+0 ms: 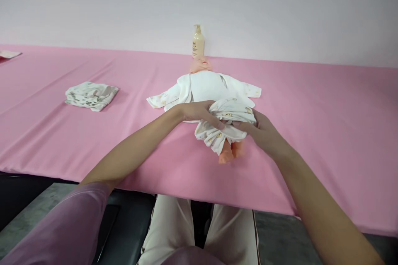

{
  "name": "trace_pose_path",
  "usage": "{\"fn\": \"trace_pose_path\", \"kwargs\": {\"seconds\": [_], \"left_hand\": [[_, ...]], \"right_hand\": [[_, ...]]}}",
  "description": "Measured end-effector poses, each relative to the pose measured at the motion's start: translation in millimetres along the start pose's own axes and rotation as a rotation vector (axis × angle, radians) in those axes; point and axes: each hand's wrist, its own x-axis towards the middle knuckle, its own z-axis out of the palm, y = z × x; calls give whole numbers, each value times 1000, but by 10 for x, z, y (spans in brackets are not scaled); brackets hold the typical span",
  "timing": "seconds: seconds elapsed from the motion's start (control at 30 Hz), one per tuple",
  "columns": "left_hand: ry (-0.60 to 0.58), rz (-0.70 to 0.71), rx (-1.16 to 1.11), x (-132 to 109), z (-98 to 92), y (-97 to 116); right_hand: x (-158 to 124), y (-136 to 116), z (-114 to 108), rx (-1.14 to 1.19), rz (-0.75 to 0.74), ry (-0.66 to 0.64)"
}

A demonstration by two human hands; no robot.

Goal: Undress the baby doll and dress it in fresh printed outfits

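Observation:
A baby doll (200,64) lies on its back on the pink-covered table, its head toward the wall and its feet toward me. It wears a white top (207,86) with printed sleeves spread to both sides. Bunched around the doll's legs are white printed baby pants (231,109); the bare feet (226,155) stick out below. My left hand (203,112) grips the pants' fabric from the left, thumb on top. From the right, my right hand (259,128) pinches the same cloth, its fingers partly hidden behind it.
A folded white printed cloth (91,96) lies to the left on the pink sheet (139,74). Against the wall, behind the doll's head, stands a cream pump bottle (198,42). Another flat item (9,54) lies at the far left edge. The table's front edge is close to my lap.

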Motion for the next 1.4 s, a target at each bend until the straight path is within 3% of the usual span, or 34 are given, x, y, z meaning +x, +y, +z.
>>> {"fn": "trace_pose_path", "kwargs": {"seconds": [0.23, 0.37, 0.57, 0.9, 1.2, 1.4], "left_hand": [[-112, -73, 356, -3, 145, 167], [-137, -100, 484, -2, 281, 276], [-58, -68, 716, 27, 536, 312], [-53, -229, 949, 42, 801, 391], [-78, -239, 918, 77, 816, 336], [-80, -117, 887, 134, 798, 190]], "right_hand": [[-665, 140, 877, 13, 76, 431], [-876, 270, 1149, -60, 99, 597], [-952, 410, 1079, -124, 148, 772], [-1038, 506, 837, -346, 225, 753], [-1019, 489, 668, -603, 269, 668], [-1026, 579, 696, -679, 221, 676]]}}
